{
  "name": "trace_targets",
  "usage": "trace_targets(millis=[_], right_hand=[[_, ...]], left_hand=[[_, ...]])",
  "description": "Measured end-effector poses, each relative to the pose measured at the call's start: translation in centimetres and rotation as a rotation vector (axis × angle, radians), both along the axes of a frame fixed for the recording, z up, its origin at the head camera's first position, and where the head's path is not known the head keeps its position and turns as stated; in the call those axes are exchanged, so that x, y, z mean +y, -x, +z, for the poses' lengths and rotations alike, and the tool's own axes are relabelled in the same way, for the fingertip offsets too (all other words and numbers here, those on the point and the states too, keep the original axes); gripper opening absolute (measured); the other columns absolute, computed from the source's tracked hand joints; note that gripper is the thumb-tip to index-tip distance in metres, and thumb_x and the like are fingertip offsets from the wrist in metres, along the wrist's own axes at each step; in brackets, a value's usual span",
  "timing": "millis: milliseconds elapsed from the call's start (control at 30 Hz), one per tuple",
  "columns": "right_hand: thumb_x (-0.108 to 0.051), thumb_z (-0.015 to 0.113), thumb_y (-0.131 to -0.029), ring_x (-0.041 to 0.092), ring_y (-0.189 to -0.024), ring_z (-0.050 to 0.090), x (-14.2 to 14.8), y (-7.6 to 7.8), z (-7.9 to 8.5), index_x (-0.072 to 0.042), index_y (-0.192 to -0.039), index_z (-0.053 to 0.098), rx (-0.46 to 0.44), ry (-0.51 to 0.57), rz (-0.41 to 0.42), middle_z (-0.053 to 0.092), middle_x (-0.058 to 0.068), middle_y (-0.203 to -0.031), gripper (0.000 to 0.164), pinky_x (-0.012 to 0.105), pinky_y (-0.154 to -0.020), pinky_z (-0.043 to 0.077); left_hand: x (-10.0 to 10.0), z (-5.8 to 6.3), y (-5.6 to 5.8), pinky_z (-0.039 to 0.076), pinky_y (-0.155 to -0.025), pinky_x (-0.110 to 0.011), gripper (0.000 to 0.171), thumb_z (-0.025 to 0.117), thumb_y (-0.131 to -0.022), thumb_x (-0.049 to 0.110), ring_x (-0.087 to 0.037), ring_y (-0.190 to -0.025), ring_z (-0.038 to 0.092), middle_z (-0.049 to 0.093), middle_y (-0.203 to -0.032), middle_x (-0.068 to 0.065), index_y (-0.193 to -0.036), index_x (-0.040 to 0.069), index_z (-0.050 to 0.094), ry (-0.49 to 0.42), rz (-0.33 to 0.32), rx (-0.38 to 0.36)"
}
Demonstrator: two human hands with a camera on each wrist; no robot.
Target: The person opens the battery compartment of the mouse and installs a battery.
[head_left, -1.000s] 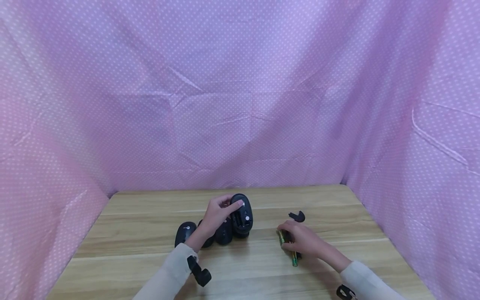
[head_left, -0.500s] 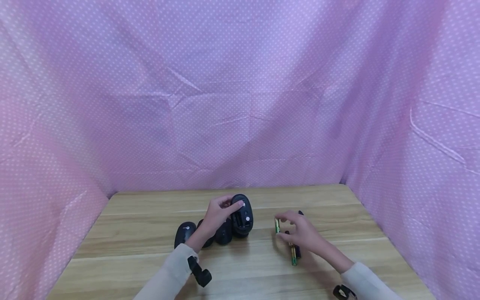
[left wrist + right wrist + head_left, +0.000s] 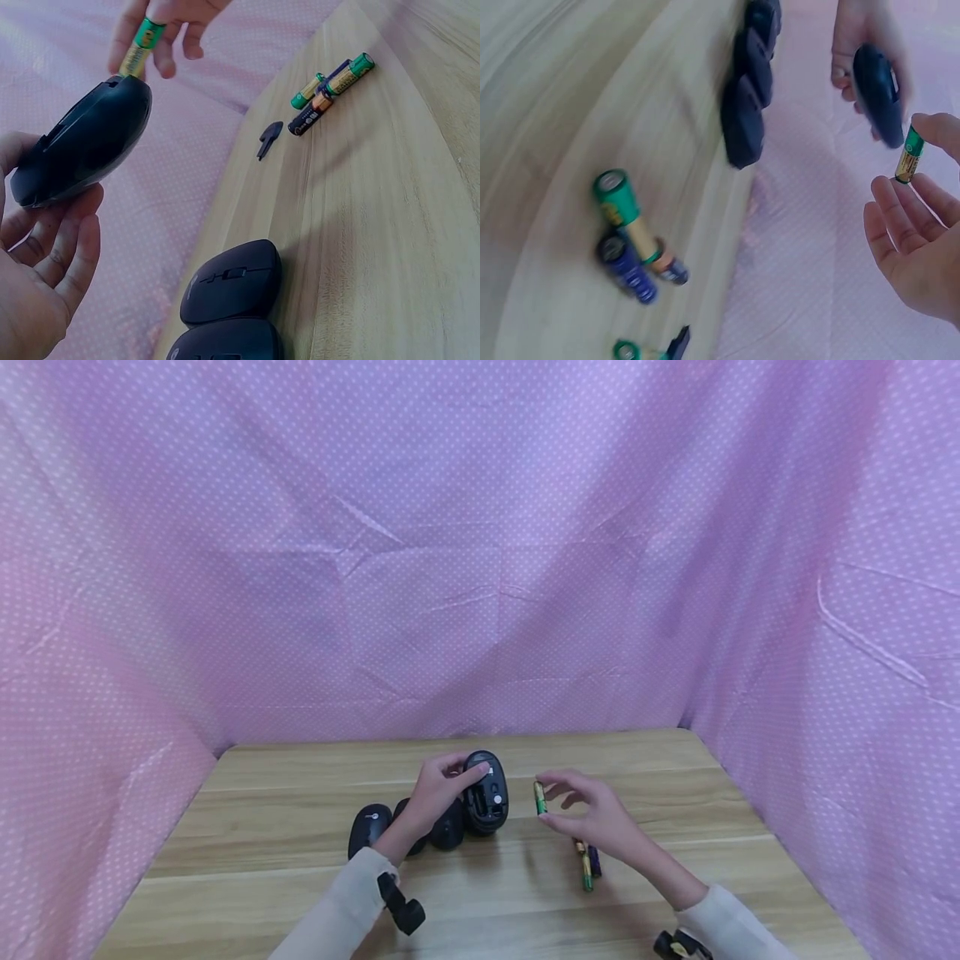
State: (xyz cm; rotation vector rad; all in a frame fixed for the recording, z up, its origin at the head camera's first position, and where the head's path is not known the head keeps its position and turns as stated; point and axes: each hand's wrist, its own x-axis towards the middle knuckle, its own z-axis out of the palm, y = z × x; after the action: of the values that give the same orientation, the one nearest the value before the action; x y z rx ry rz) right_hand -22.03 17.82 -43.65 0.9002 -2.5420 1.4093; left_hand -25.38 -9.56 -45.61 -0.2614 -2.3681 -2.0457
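My left hand holds a black computer mouse, underside turned toward me, with its battery slot uncovered. Between thumb and fingertips, my right hand pinches a green-and-gold battery. The battery is raised above the table, just right of the mouse in the head view. In the left wrist view the battery overlaps the end of the mouse. From the right wrist, the battery appears upright between thumb and fingers, close to the mouse.
Black mice stand in a row on the wooden table, partly behind the left forearm. Several loose batteries lie together below the right hand. A small black cover piece lies near them. Pink dotted cloth surrounds the table.
My right hand has lifted the green-and-gold battery from the pile and carried it left toward the mouse. The left hand and its mouse have hardly moved.
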Motion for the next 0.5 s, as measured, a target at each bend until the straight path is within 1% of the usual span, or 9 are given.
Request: trace_targets(millis=[167,333,433,500], right_hand=[[-0.018,0.083,-0.086,0.026,-0.104,0.069,-1.0,-0.3,0.9,-0.013,-0.132,0.065,-0.004,0.015,0.033,0.071,0.004,-0.121,0.051,0.033,-0.084,0.060],[-0.017,0.084,-0.085,0.028,-0.104,0.069,-2.0,-0.6,1.3,-0.012,-0.132,0.064,0.021,0.031,0.068,0.071,0.005,-0.121,0.052,0.033,-0.084,0.060],[-0.014,0.085,-0.083,0.027,-0.101,0.070,-2.6,-0.7,1.4,-0.009,-0.131,0.065,0.046,0.042,0.086,0.071,0.006,-0.118,0.052,0.031,-0.082,0.060],[-0.013,0.086,-0.082,0.022,-0.100,0.070,-2.9,-0.7,1.4,-0.006,-0.130,0.066,0.065,0.043,0.093,0.071,0.006,-0.116,0.052,0.030,-0.081,0.060]], left_hand=[[-0.1,0.1,0.0,0.051,-0.066,-0.022,0.027,0.073,-0.095,0.026,-0.013,-0.082,0.056,0.067,-0.091,-0.001,-0.116,0.008,0.075,0.003,-0.020,0.005],[0.0,0.0,0.1,0.051,-0.066,-0.023,0.027,0.074,-0.094,0.028,-0.014,-0.082,0.056,0.067,-0.090,-0.003,-0.113,0.008,0.075,0.017,-0.029,0.011],[0.0,0.0,0.0,0.051,-0.066,-0.023,0.028,0.074,-0.094,0.028,-0.014,-0.082,0.055,0.066,-0.091,-0.003,-0.113,0.008,0.075,0.022,-0.026,0.008],[0.0,0.0,0.0,0.050,-0.066,-0.023,0.028,0.074,-0.094,0.028,-0.014,-0.082,0.055,0.066,-0.091,-0.003,-0.114,0.008,0.075,0.022,-0.027,0.006]])
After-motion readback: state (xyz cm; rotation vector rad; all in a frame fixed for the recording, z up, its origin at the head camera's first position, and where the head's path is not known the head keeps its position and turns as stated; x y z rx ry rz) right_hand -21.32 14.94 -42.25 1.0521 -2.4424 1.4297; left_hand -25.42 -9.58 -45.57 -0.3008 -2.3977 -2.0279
